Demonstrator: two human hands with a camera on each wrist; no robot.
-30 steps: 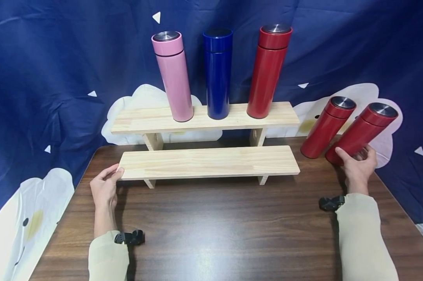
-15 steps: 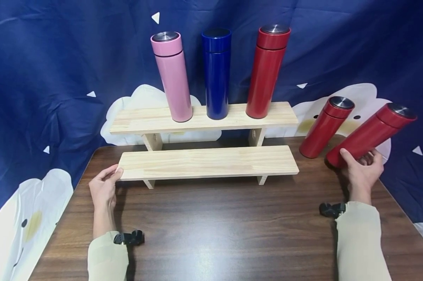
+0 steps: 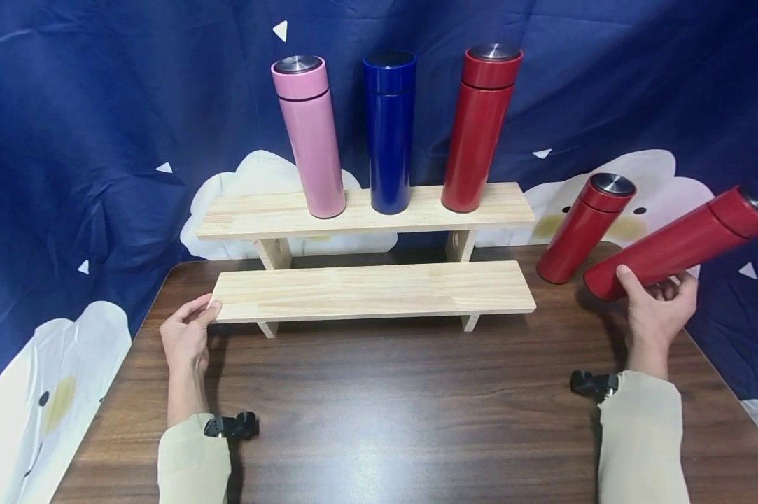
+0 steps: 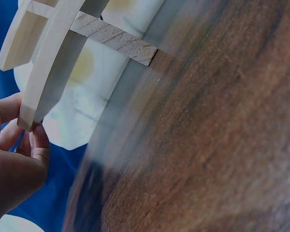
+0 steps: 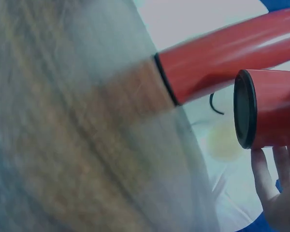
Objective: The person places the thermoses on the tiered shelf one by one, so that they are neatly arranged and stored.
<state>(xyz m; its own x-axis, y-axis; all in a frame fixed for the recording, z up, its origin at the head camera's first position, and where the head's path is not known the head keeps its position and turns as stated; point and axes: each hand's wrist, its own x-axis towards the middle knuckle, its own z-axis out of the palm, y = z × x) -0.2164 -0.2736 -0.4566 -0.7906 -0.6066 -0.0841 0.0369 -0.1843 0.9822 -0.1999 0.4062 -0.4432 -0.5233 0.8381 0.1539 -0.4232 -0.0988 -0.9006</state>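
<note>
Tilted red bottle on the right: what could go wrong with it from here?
The tilted red bottle might slip: the right hand's grip is near its base, with its top leaning well outward. Swung inward, it might also knock over the neighbouring red bottle, which stands close by on the table.

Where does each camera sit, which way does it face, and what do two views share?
Head: worn on the head, facing forward-down at lower board and table; left hand, right hand, both sleeves show.
Left wrist: on that wrist, facing the lower board's pinched end; left hand shows.
Right wrist: on that wrist, facing held bottle and red bottle on the table; part of right hand shows.
Shared: head and right wrist both show those two bottles.
</note>
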